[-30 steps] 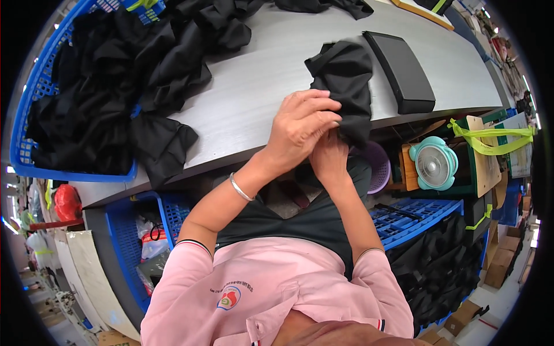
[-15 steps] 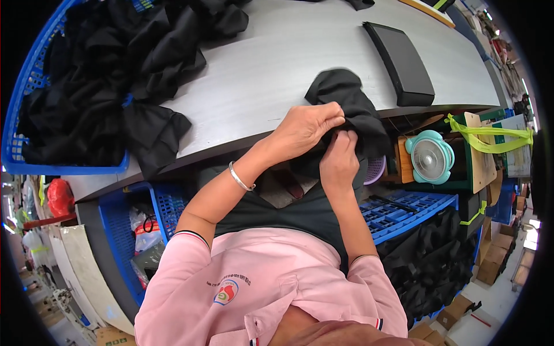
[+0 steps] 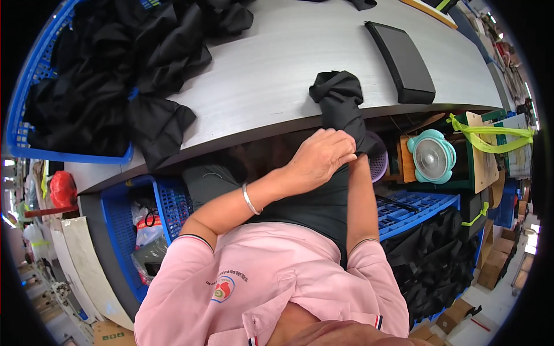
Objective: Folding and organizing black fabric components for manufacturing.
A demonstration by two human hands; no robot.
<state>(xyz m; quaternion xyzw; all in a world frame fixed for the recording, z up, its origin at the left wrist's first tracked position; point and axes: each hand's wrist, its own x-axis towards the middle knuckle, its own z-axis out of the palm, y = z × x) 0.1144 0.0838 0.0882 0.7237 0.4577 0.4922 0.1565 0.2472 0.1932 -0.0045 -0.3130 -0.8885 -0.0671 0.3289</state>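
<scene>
A crumpled black cloth piece (image 3: 340,109) hangs over the table's near edge, its bunched far end above the tabletop. My left hand (image 3: 323,155), with a silver bangle on the wrist, is closed at the cloth's near end, fingertips pinching its edge. My right wrist (image 3: 360,163) meets that same end, and the right hand is covered by the cloth; whether it is inside or behind I cannot tell. Its fingers are hidden.
A blue basket (image 3: 75,154) heaped with black cloth (image 3: 98,86) stands at the left. On the grey table (image 3: 259,69) lies a dark flat block (image 3: 402,63). A purple basket (image 3: 378,164), turquoise fan (image 3: 431,157) and blue crate (image 3: 398,216) stand at the right.
Both hands have come nearer to my body. My right hand, seen gripping the cloth before, is now covered by it. The cloth has become narrower and longer.
</scene>
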